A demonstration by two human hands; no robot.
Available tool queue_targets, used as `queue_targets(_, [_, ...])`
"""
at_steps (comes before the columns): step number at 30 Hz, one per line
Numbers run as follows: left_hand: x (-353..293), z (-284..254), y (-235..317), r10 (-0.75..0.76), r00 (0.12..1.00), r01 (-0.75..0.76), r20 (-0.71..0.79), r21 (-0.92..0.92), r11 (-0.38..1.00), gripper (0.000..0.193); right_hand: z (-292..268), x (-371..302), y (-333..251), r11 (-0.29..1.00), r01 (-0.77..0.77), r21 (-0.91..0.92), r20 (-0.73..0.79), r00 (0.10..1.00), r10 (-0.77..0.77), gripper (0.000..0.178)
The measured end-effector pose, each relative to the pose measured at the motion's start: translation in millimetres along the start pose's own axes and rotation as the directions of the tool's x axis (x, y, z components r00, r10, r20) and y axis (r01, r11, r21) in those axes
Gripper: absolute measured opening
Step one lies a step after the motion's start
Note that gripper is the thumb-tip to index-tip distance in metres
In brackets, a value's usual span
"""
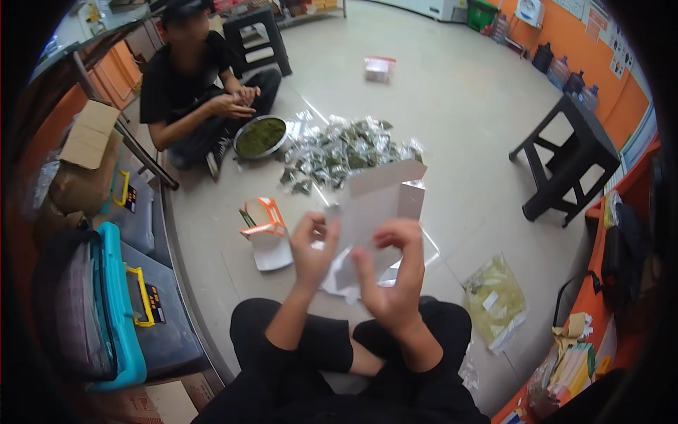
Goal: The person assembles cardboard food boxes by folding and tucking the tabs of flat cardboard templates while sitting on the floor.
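Note:
A white cardboard carton (374,205), partly folded with its flaps standing up, is between my hands above my lap. My left hand (313,247) is closed at its left edge, fingers bent around a side flap. Against the lower right of the carton, my right hand (397,279) has its thumb and bent fingers on the panel; motion blurs the exact contact. An open orange-and-white box (272,240) with thin green strips inside stands on the floor, left of my left hand. Beyond the carton lies a heap of small clear packets (346,152) with dark green contents.
Across from me a person (205,92) sits cross-legged, hands together beside a metal bowl (260,137) of green material. A clear bag (496,300) of yellowish-green stuff lies to my right, near a black stool (568,162). Grey toolboxes (166,297) line the left side.

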State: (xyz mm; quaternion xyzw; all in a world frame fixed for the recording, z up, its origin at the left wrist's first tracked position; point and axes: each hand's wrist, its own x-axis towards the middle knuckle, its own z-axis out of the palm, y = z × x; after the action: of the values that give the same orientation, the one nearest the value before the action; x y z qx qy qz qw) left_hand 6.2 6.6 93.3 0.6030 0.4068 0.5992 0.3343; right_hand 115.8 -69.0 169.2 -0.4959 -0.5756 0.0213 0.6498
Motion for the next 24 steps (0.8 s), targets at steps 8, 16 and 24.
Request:
queue_targets(8, [4.6, 5.4, -70.4, -0.234, 0.967, 0.240, 0.097, -0.056, 0.969, 0.015, -25.8, -39.5, -63.5, 0.713, 0.068, 0.698, 0.362, 0.826, -0.433, 0.014])
queue_targets(16, [5.8, 27.3, -84.1, -0.273, 0.953, 0.274, 0.133, 0.017, 0.962, 0.019, -21.3, -45.7, -60.2, 0.601, -0.005, 0.800, 0.233, 0.924, -0.302, 0.005])
queue_targets(24, [7.5, 29.2, -85.9, -0.244, 0.960, 0.244, 0.134, 0.018, 0.970, 0.019, -17.3, -33.7, -59.7, 0.641, 0.012, 0.767, 0.257, 0.911, -0.324, 0.021])
